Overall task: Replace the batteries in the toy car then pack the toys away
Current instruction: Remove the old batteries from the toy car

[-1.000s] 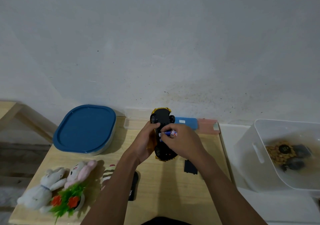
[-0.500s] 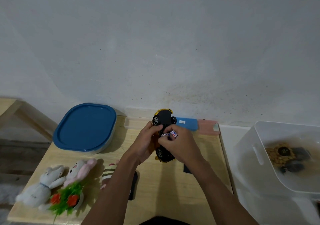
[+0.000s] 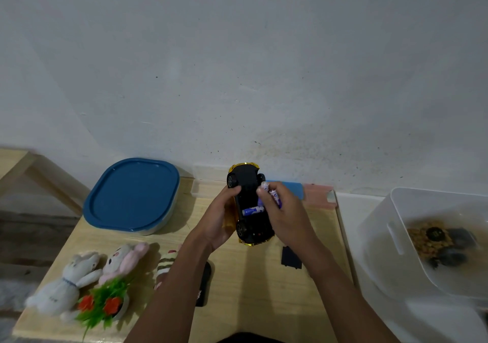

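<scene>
Since the last frame the right hand [image 3: 284, 214] has pulled back a bit off the car's belly, so one battery [image 3: 253, 210] now shows lying crosswise in the open bay, w/ a 2nd battery [image 3: 273, 195] pinched in the right fingers [image 3: 264, 190], just above the car's underside. Toy car [image 3: 248, 202] is upside down, black underside facing up, yellow body showing at the edges, held off the surface [image 3: 237, 290] near the wall. Left hand [image 3: 220, 217] is wrapped around the car's left side, fingers clamped on it, thumb up near the front wheel.

Small black flat piece [image 3: 290, 257] lies on the surface to the right, just under the right wrist, prob the battery cover but it's too dark to be sure.

Other stuff: blue lidded container [image 3: 132, 196] at back left, white plush bunny [image 3: 63, 287] and pink plush bunny [image 3: 122, 261] side by side front left, touching, w/ a little fake plant [image 3: 103, 303] w/ red flowers in front of them. Clear plastic bin [image 3: 396, 234] sits off to the right, apart from the surface, w/ a dark-wheeled toy [image 3: 443, 245] inside.
</scene>
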Motion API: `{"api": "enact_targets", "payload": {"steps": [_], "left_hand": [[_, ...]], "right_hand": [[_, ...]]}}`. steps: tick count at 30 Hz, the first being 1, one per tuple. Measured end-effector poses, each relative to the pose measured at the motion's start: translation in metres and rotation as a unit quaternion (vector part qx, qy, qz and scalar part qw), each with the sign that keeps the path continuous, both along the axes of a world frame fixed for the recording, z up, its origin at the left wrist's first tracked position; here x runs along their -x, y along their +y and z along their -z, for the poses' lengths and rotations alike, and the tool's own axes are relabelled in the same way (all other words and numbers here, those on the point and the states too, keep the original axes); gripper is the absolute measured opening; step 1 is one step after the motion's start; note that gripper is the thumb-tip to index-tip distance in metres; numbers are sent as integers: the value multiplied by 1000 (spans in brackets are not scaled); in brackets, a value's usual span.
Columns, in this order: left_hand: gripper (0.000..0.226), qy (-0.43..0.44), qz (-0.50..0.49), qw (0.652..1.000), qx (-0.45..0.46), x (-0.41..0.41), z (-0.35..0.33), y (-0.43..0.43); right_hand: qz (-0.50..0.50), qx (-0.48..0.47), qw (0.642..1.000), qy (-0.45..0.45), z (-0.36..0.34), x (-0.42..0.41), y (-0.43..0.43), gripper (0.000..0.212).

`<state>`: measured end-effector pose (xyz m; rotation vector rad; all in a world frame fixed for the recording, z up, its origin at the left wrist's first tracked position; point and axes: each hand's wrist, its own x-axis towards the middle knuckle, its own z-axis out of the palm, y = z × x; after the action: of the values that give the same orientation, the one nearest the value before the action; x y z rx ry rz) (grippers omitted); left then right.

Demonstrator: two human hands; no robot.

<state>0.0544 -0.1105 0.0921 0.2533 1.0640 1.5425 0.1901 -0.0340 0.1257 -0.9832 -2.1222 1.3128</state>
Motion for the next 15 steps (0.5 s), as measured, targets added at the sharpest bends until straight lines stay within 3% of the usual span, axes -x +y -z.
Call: {"api": "enact_targets", "payload": {"steps": [4, 8, 12, 15], "left_hand": [[49, -10, -19, 1000, 6, 2, 2, 1], [43, -23, -20, 999, -7, 3, 0, 0], [47, -24, -24, 999, -12, 3, -2, 0], [51, -30, -28, 999, -17, 4, -3, -1]], "right_hand": [[100, 160, 974, 124, -6, 2, 6, 30], [98, 304, 925, 207, -6, -3, 13, 30], [78, 348, 909, 213, -2, -11, 15, 19], [76, 353, 910, 206, 0, -12, 17, 24]]}}
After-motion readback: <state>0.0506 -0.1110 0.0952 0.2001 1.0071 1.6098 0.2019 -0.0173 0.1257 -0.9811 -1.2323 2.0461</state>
